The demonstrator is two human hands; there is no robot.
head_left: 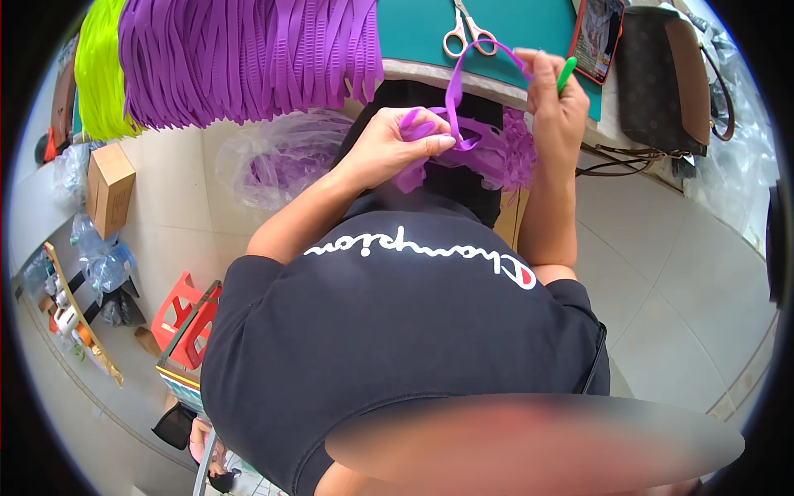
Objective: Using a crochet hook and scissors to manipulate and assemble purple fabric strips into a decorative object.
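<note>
My left hand (pixel 395 142) pinches a purple rubbery strap (pixel 455 95) between thumb and fingers, over my lap. The strap arches up and across to my right hand (pixel 556 99), where the fingertips close on its other end. A thin green stick-like tool (pixel 566 73) also sits in my right hand, poking out past the fingers; its working end is hidden. Beneath both hands lies a heap of purple strap pieces (pixel 509 153). Close beyond the strap, pink-handled scissors (pixel 467 35) rest on the green mat (pixel 529 18).
Many ridged purple straps (pixel 248 58) hang over the table edge at left, beside lime-green ones (pixel 99 70). A phone (pixel 597 37) and a dark bag (pixel 666 78) lie at right. On the floor are a clear plastic bag (pixel 281 153), a cardboard box (pixel 109 188) and a red stool (pixel 186 318).
</note>
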